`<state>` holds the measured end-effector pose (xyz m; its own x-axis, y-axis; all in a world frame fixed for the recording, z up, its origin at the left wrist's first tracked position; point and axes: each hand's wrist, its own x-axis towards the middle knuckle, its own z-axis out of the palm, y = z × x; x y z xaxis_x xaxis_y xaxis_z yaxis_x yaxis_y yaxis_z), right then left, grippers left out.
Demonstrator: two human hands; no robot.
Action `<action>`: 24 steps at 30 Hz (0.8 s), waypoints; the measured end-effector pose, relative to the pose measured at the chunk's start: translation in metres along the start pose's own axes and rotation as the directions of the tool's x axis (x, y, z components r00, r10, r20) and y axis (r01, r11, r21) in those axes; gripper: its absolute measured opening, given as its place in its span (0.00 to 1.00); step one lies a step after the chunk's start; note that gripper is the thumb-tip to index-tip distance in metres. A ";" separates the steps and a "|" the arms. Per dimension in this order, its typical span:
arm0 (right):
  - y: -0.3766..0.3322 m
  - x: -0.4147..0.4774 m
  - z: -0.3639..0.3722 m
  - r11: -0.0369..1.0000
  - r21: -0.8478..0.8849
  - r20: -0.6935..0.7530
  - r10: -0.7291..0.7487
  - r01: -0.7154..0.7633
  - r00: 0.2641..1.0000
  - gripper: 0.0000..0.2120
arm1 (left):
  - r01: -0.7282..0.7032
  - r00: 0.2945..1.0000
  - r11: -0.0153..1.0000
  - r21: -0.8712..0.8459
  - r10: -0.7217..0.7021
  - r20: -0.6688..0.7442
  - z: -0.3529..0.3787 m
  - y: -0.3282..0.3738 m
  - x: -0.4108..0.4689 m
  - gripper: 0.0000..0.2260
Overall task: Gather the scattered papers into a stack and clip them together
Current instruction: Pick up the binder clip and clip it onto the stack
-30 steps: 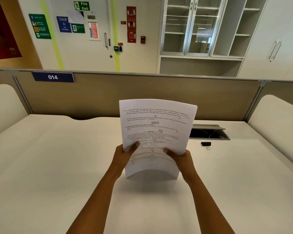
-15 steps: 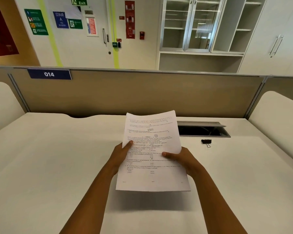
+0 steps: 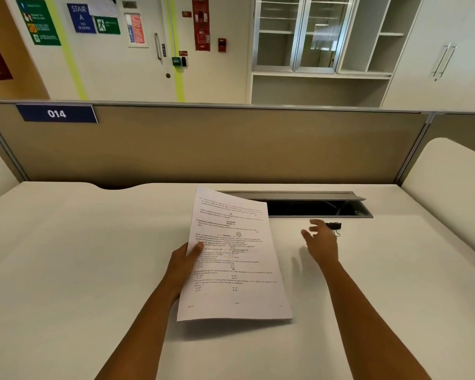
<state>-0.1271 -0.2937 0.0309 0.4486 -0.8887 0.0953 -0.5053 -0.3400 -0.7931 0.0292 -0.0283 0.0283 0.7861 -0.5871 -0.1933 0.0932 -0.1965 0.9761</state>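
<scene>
A stack of printed white papers [image 3: 232,259] hangs just above the white desk [image 3: 66,256], tilted, with my left hand [image 3: 185,259] gripping its left edge, thumb on top. A small black binder clip [image 3: 335,225] lies on the desk near the cable opening, to the right of the papers. My right hand [image 3: 320,241] is stretched out over the desk with its fingers apart, fingertips just short of the clip and holding nothing. The clip is partly hidden behind the fingers.
A dark cable opening with a raised grey flap [image 3: 313,205] is set into the desk behind the clip. A beige partition [image 3: 203,144] closes the far side, with white rounded side panels [image 3: 450,171] at left and right.
My right hand has let go of the papers and reached right and forward toward the binder clip. The papers have gone from upright to nearly flat, held by my left hand alone.
</scene>
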 end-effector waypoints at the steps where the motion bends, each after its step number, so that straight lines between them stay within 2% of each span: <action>1: 0.004 0.007 -0.003 0.992 -0.122 -0.034 -0.018 0.013 0.999 0.21 | 0.006 1.000 1.000 0.002 -0.006 -0.004 0.000 -0.004 0.002 0.13; 4: 0.013 0.020 -0.010 0.899 -0.435 -0.080 -0.083 0.040 0.993 0.24 | 0.005 1.000 1.000 0.022 -0.005 -0.025 -0.001 -0.011 0.006 0.13; 6: 0.021 0.027 -0.016 0.850 -0.526 -0.081 -0.102 0.044 0.991 0.23 | 0.000 0.999 1.000 0.028 0.001 -0.034 -0.001 -0.013 0.008 0.13; 9: 0.029 0.038 -0.023 0.819 -0.571 -0.069 -0.110 0.051 0.992 0.20 | -0.009 0.998 0.999 0.045 0.011 -0.055 0.000 -0.016 0.013 0.11; 17: 0.032 0.056 -0.031 0.821 -0.569 -0.064 -0.106 0.052 0.992 0.13 | 0.001 0.997 0.999 0.034 0.002 -0.074 -0.001 -0.024 0.020 0.12; 19: 0.032 0.058 -0.032 0.899 -0.437 -0.136 -0.078 0.011 0.988 0.14 | -0.010 0.997 0.999 0.033 0.012 -0.072 0.000 -0.024 0.019 0.12; 21: 0.025 0.057 -0.031 0.991 -0.105 -0.260 0.052 -0.081 0.964 0.13 | -0.019 0.997 0.999 0.047 0.022 -0.075 0.000 -0.023 0.018 0.12; 22: 0.021 0.056 -0.030 0.984 0.122 -0.272 0.162 -0.134 0.948 0.13 | -0.021 0.997 0.998 0.052 0.025 -0.079 0.000 -0.023 0.017 0.12; 23: 0.018 0.055 -0.030 0.904 0.382 -0.206 0.287 -0.193 0.935 0.13 | -0.026 0.996 0.998 0.056 0.031 -0.081 0.000 -0.023 0.016 0.12; 24: 0.014 0.052 -0.030 0.734 0.624 -0.057 0.386 -0.269 0.921 0.13 | -0.033 0.996 0.998 0.058 0.037 -0.081 0.000 -0.023 0.015 0.13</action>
<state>-0.1324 -0.3539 0.0430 0.1762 -0.9670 -0.1841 -0.0313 0.1814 -0.9829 0.0385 -0.0323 0.0026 0.8358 -0.5286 -0.1481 0.0318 -0.2228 0.9744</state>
